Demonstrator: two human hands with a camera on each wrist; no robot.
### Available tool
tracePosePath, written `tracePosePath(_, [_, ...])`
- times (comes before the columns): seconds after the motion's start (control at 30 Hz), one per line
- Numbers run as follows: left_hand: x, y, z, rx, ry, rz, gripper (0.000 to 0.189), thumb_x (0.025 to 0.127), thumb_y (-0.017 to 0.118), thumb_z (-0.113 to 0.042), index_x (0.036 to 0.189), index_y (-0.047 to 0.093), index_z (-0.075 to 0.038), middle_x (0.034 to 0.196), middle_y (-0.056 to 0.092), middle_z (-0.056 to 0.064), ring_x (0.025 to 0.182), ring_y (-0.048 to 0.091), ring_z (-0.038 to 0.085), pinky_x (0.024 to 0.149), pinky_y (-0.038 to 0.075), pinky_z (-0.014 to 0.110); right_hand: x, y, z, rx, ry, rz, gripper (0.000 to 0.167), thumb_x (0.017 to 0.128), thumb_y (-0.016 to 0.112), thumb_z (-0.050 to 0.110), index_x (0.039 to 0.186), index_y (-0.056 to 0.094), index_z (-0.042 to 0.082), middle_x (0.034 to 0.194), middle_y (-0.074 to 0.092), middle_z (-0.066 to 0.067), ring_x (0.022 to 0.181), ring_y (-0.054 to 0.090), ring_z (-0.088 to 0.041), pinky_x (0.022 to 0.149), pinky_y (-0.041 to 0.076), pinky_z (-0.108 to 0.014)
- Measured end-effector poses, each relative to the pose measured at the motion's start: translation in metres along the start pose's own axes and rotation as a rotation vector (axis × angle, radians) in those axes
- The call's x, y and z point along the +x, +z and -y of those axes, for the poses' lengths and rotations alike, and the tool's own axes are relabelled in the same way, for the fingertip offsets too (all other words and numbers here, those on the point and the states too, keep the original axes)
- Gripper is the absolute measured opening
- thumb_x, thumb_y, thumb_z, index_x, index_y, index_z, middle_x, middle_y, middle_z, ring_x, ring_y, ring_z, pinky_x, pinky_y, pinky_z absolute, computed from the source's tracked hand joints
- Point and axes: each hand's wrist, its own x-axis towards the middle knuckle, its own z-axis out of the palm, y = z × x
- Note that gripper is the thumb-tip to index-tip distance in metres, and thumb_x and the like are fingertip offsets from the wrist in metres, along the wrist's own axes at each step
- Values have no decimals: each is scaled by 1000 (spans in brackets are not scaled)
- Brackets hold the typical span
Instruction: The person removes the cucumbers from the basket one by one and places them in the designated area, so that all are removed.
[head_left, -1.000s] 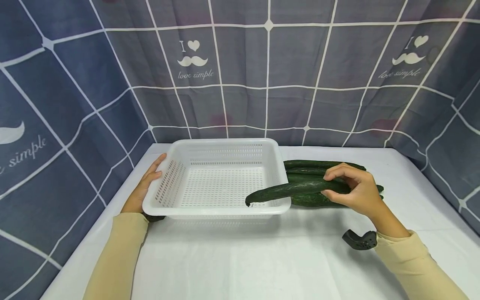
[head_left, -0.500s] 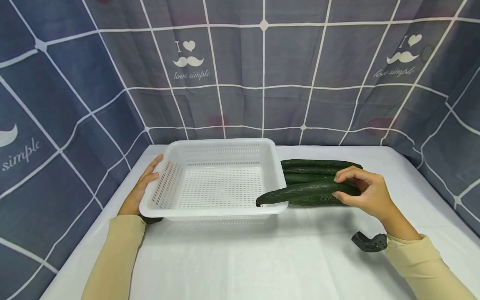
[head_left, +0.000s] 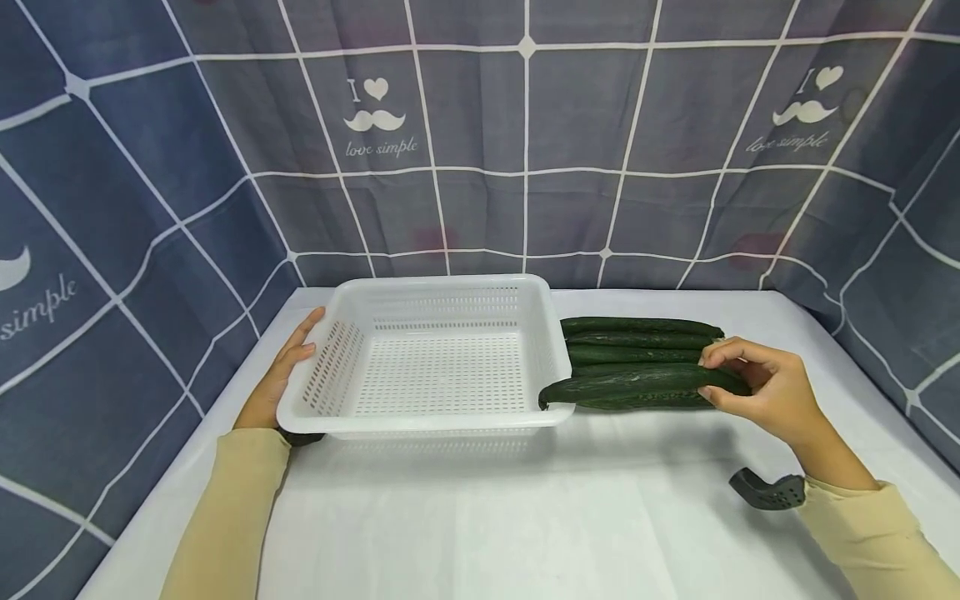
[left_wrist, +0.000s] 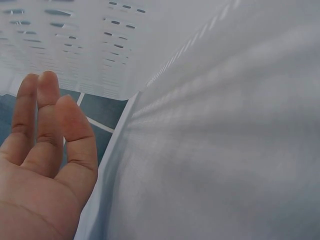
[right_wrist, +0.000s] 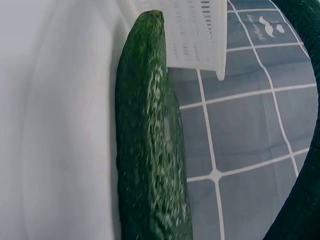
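Observation:
My right hand (head_left: 772,390) pinches the right end of a dark green cucumber (head_left: 637,385) between thumb and fingers. The cucumber's left tip overlaps the near right corner of a white perforated plastic basket (head_left: 420,424) in the head view. Behind and under it, several more cucumbers (head_left: 637,340) lie side by side on the table. My left hand (head_left: 276,379) is at the basket's left side, its fingers extended along the outer wall. In the left wrist view its fingers look loosely straight below the basket wall (left_wrist: 95,60). One cucumber (right_wrist: 150,130) fills the middle of the right wrist view.
A white cloth (head_left: 480,508) covers the table. Grey-blue curtains (head_left: 480,208) with white grid lines stand behind and at both sides. The basket's inside shows only its slotted floor. A black wrist device (head_left: 768,490) hangs below the right wrist.
My right hand has moved to the right with the held cucumber, whose tip has shifted from over the basket's floor edge to its near right corner. The left hand stays at the basket.

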Motion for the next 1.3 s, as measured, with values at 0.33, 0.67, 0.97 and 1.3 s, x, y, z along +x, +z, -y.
tracePosePath(0.33, [1, 0, 2, 42, 14, -12, 61, 113, 42, -26, 169, 23, -42, 156, 40, -6, 126, 53, 10, 97, 52, 27, -13, -13, 0, 55, 33, -43, 47, 56, 50, -45, 93, 64, -22, 106, 76, -13, 105, 71, -17, 95, 54, -21])
tracePosePath(0.67, [3, 0, 3, 49, 26, 15, 64, 113, 42, -26, 171, 19, -41, 153, 43, -8, 126, 53, 9, 99, 51, 26, -25, -28, 3, 35, 146, -74, 47, 64, 51, -45, 97, 66, -16, 108, 76, -3, 110, 69, -12, 97, 53, -19])
tracePosePath(0.97, [4, 2, 1, 36, 0, -11, 63, 112, 44, -30, 169, 23, -45, 156, 37, -6, 128, 51, 11, 98, 51, 28, -35, -37, -7, 79, 139, -106, 47, 63, 50, -47, 97, 66, -18, 107, 76, -7, 112, 70, -16, 96, 53, -19])
tracePosePath(1.3, [4, -2, 4, 27, 34, 10, 57, 113, 42, -25, 165, 32, -45, 154, 45, -7, 126, 53, 11, 98, 51, 27, -40, -32, -15, -11, 225, -108, 46, 65, 54, -45, 96, 69, -14, 105, 76, -3, 104, 69, -11, 93, 53, -17])
